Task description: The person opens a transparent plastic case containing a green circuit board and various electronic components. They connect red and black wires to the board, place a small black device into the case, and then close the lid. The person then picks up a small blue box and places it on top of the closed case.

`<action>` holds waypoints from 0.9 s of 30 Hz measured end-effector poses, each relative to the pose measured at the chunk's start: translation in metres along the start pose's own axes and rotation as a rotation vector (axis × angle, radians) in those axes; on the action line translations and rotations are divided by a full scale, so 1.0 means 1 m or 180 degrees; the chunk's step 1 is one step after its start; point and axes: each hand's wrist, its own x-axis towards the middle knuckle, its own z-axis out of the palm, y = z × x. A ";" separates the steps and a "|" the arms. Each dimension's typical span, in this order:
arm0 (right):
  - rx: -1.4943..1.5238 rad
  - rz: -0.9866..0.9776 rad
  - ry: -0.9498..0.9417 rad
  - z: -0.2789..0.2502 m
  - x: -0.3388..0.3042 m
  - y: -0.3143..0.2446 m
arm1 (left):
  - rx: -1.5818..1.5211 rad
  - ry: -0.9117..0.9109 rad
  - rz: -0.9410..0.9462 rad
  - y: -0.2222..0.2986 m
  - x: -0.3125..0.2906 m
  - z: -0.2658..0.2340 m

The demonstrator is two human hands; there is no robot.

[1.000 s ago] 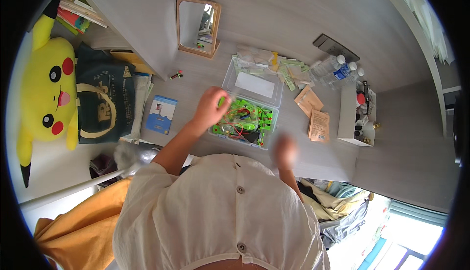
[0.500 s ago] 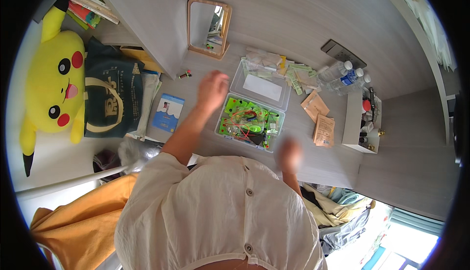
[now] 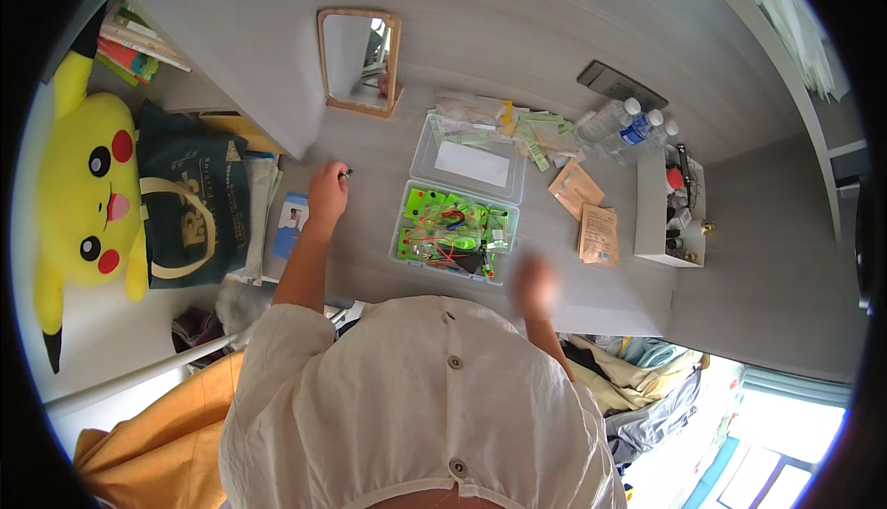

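Note:
On the left part of the desk, my left hand [image 3: 326, 197] has its fingers closed on a small part with a green tip [image 3: 346, 174]; most of that part is hidden by the hand. A blue booklet [image 3: 289, 223] lies beside my left wrist. My right hand [image 3: 536, 287] is a blur by the right front corner of the clear plastic box [image 3: 395, 248], and its fingers cannot be made out. Inside the box lie bright green blocks [image 3: 426, 203], red wires [image 3: 431, 248] and other small pieces. Its lid [image 3: 427, 151] is folded back, with a white sheet [image 3: 473, 164] on it.
A wood-framed mirror [image 3: 396, 66] stands at the back. Small packets [image 3: 533, 146] are strewn behind the box. Water bottles [image 3: 636, 137], two brown pouches [image 3: 599, 235] and a white organiser [image 3: 654, 223] are to the right. A dark tote bag [image 3: 191, 163] and yellow plush toy [image 3: 88, 186] are left.
My left hand has moved left and down from beside the lid to the small part on the desk, and has closed on it. My right hand stays blurred near the box. The view has shifted slightly.

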 end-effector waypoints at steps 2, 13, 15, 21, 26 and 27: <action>0.0110 0.0093 0.0047 -0.002 0.002 -0.001 | -0.0764 0.0064 -0.0004 0.032 -0.003 -0.005; 0.0359 0.0256 -0.0177 -0.011 0.008 -0.008 | -0.1523 -0.1026 0.2002 0.231 -0.075 0.007; 0.0412 0.0252 -0.0176 -0.013 0.010 -0.010 | -0.1221 -0.1166 0.2118 0.238 -0.080 0.011; 0.0388 0.0129 -0.0073 -0.003 0.003 -0.001 | -0.1309 -0.1001 0.1947 0.217 -0.072 -0.020; 0.0258 0.0021 0.0138 -0.002 0.002 -0.001 | -0.0645 0.0209 0.0702 0.119 -0.048 -0.053; 0.0188 0.0000 0.0155 -0.001 0.000 0.002 | -0.0319 0.0229 0.0373 0.087 -0.049 -0.056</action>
